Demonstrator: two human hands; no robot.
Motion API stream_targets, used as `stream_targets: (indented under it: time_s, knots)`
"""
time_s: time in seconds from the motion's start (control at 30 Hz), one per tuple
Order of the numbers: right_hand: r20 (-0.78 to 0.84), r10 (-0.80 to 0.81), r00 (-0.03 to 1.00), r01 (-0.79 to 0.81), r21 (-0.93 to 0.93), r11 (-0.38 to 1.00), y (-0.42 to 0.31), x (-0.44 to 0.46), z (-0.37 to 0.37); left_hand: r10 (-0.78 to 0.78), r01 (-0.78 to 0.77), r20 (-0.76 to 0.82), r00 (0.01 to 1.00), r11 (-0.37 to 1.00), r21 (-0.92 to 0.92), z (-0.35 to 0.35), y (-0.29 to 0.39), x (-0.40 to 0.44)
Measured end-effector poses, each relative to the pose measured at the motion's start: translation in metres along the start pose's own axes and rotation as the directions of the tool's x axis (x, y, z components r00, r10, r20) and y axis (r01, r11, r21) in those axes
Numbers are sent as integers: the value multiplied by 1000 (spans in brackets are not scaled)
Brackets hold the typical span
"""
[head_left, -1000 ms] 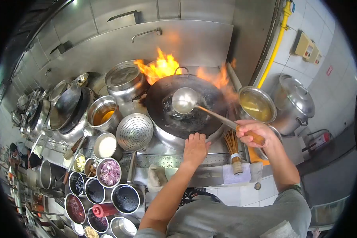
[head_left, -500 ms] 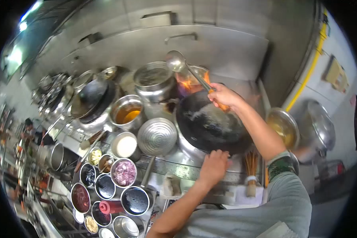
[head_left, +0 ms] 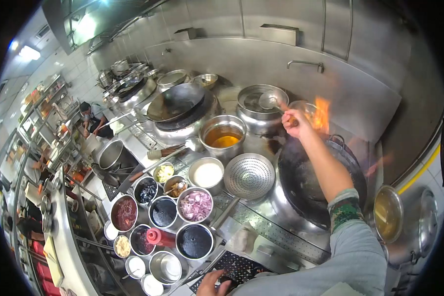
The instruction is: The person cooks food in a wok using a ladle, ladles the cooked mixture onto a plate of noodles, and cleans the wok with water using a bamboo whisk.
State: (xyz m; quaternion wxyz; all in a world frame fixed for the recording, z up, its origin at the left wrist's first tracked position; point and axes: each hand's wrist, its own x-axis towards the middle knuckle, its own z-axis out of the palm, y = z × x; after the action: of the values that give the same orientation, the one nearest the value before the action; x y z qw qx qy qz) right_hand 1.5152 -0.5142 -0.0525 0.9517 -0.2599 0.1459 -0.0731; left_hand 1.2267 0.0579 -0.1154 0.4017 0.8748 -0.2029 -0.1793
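Observation:
My right hand (head_left: 295,122) is closed round the wooden handle of a ladle (head_left: 269,100), whose bowl is over the round pot (head_left: 255,106) at the back. Below my right forearm lies the large black wok (head_left: 301,182), with flames behind it. My left hand (head_left: 213,284) is low at the bottom edge, near a dark speckled surface; its fingers are curled and partly cut off, and whether they hold anything cannot be made out. A perforated strainer (head_left: 249,175) rests left of the wok, beside a pot of amber liquid (head_left: 223,138).
Containers of chopped purple onion (head_left: 195,205), white liquid (head_left: 207,174) and dark sauce (head_left: 194,241) stand left of the strainer, with a red bottle (head_left: 161,238). A second wok (head_left: 175,102) sits further left. Another person (head_left: 94,120) is in the background.
The view has turned left. My right hand has carried the ladle from over the wok to the round pot. My left hand has left the wok's near rim and dropped to the bottom edge.

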Motion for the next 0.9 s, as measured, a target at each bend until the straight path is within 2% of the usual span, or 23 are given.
stream_targets:
  time_s: [0.03,0.07,0.13,0.17,0.2,0.27,0.3,0.33,0.37,0.4,0.47,0.5,0.57,0.63,0.7,0.73,0.77,0.8,0.87,0.9]
  knots:
    - [55,32,998,-37,99,994,-4,-8,3,-120,120,6,993,993,-15,-1,-10,-10]
    - [116,61,991,-82,191,978,-9,-17,10,-77,75,-49,996,997,-35,-3,-10,-14]
    - [267,-134,954,40,329,943,-1,-61,29,-16,2,-185,983,997,-73,-9,-1,-20]
    - [384,-235,893,129,282,951,-7,-68,20,-68,53,-162,984,994,-96,-13,6,-20]
    - [406,-231,884,134,253,958,-7,-91,24,7,-33,-143,990,984,-178,-15,2,-17]
    - [449,-224,865,150,194,970,-8,-140,34,165,-175,-68,984,964,-198,-24,2,-11]
    - [448,-241,861,179,177,968,-10,-160,33,332,-341,-80,940,919,-199,-21,-9,-4]
    - [421,-275,865,227,160,961,-7,-182,27,350,-335,14,937,907,-254,-27,-6,-1]
    - [387,-317,866,289,130,949,-7,-203,16,473,-462,-20,881,848,-261,-23,-9,8]
    - [346,-366,864,356,94,930,-4,-224,4,492,-459,55,869,842,-283,-23,-8,16]
    - [277,-449,849,460,29,887,9,-268,-18,580,-511,99,809,776,-369,-33,11,28]
    - [256,-463,849,471,30,881,21,-291,-27,603,-517,131,787,761,-392,-32,19,36]
    - [231,-356,906,329,148,933,42,-332,-32,692,-603,116,713,689,-401,1,28,63]
    - [148,-330,932,307,162,938,88,-367,-16,678,-460,290,675,695,-553,26,53,85]
    - [110,-285,952,253,239,937,122,-386,-13,682,-229,401,612,638,-735,93,67,122]
    - [80,-260,962,230,275,934,136,-393,-16,560,45,499,662,635,-771,102,83,121]
    - [100,-257,961,221,276,935,148,-399,-15,430,314,607,668,577,-754,104,101,119]
    - [121,-253,960,212,280,936,158,-407,-17,428,445,662,615,504,-740,116,111,126]
    - [2,-277,961,275,128,953,179,-424,-19,437,678,746,503,336,-653,143,130,144]
    - [-109,-352,930,347,-64,936,202,-437,-4,475,699,727,496,279,-659,150,141,148]
